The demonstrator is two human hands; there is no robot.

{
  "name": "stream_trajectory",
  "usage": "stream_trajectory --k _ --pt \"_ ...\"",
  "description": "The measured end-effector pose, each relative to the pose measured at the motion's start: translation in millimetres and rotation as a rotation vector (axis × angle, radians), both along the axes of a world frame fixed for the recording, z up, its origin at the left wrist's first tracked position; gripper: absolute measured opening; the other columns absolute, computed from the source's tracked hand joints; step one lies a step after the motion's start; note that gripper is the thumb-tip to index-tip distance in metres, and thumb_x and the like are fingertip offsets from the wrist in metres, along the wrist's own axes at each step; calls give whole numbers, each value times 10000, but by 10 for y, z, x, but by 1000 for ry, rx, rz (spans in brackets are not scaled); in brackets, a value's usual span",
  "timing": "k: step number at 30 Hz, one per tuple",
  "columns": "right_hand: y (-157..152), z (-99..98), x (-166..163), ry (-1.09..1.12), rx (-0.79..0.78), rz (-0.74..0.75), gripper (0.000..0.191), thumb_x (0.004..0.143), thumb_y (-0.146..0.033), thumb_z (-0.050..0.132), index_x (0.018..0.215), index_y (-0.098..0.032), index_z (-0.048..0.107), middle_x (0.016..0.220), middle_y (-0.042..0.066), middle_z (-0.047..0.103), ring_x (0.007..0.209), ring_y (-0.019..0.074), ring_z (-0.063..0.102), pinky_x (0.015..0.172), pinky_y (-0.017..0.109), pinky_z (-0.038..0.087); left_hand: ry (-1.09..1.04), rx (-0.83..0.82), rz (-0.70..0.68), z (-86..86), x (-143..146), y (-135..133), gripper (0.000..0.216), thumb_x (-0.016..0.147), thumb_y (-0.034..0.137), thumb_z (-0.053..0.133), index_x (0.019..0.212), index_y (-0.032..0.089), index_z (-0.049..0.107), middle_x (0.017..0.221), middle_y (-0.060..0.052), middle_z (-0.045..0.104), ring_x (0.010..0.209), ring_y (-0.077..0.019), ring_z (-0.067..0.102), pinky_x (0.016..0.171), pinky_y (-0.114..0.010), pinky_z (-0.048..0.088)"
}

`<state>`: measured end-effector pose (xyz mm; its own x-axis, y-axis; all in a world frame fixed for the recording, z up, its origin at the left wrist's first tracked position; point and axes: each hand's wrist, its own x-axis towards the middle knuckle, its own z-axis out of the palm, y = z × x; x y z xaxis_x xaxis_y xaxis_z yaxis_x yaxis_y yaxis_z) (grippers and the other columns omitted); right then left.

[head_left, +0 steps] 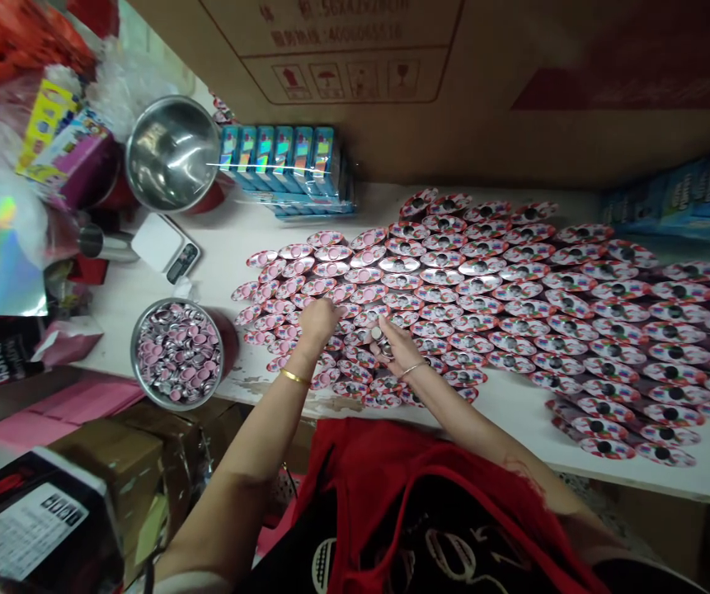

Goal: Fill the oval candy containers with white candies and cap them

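My left hand (319,320), with a gold bracelet at the wrist, is closed, fingertips down on the tops of the printed oval containers (441,280). Whatever is under those fingers is hidden. My right hand (397,346) curls around several small round metal caps (377,333), just above the same rows. Containers at the left carry pink round pieces on top, those in the middle look silvery, and those at the right show dark round centres. A steel bowl (137,363) to the left holds many small pink and silver caps (178,351).
Behind the bowl lie a white scale (160,246) and another steel bowl (172,153). Wrapped blue boxes (280,161) stand at the back, before a large cardboard carton (484,140). Plastic bags and boxes crowd the left side. The white table's (503,412) front edge is close to my body.
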<state>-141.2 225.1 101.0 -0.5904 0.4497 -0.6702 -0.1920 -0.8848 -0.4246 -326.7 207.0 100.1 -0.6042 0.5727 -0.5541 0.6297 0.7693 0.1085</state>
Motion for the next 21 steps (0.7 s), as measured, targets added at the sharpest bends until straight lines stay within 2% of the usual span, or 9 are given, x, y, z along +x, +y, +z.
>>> stream_trajectory --k 3,6,9,11,13,16,18,21 --pt "-30 9 -33 -16 25 21 505 703 -627 726 836 -163 576 651 24 621 412 75 424 328 172 215 21 -17 -48 44 5 13 328 805 493 595 758 177 672 899 -164 680 957 -320 625 797 -390 438" --pt "-79 16 -48 -66 8 33 533 707 -665 701 833 -161 582 643 27 615 404 80 427 320 176 210 -5 61 -92 112 126 -88 291 855 445 560 898 177 664 925 -130 670 917 -265 624 792 -357 444" --pt "-152 15 -41 -133 -34 39 533 707 -674 697 800 -162 579 595 5 574 403 76 429 324 170 213 -294 380 -195 165 363 -342 327 851 451 586 1056 198 618 982 -74 641 861 -180 595 782 -295 454" --pt "-212 17 -33 -148 -45 55 521 698 -664 712 748 -167 565 545 -19 523 400 74 428 328 165 222 -500 594 -235 190 515 -542 341 818 456 637 1045 202 622 959 -55 613 853 -161 569 779 -282 456" --pt "-271 25 -28 -144 -52 82 516 696 -658 717 712 -169 555 516 -28 492 400 79 432 325 166 220 -575 699 -188 211 607 -711 297 798 450 663 961 203 644 886 -38 587 836 -155 550 766 -280 453" --pt "-332 49 -35 -112 -76 145 505 714 -651 707 721 -166 567 533 -10 520 409 88 449 322 170 210 -604 740 -54 233 602 -859 252 822 440 631 886 200 668 807 -25 589 793 -149 549 747 -280 451" --pt "-350 61 -47 -83 -91 185 490 727 -631 706 724 -162 565 580 13 564 415 87 457 325 170 210 -579 685 5 230 530 -896 257 855 430 571 848 197 680 795 -24 623 783 -146 565 753 -277 455" --pt "-357 64 -62 -50 -98 200 435 766 -579 685 764 -159 571 622 21 590 422 79 449 331 162 206 -410 565 107 175 389 -872 264 870 388 512 787 182 656 728 -15 634 697 -135 560 692 -259 444"
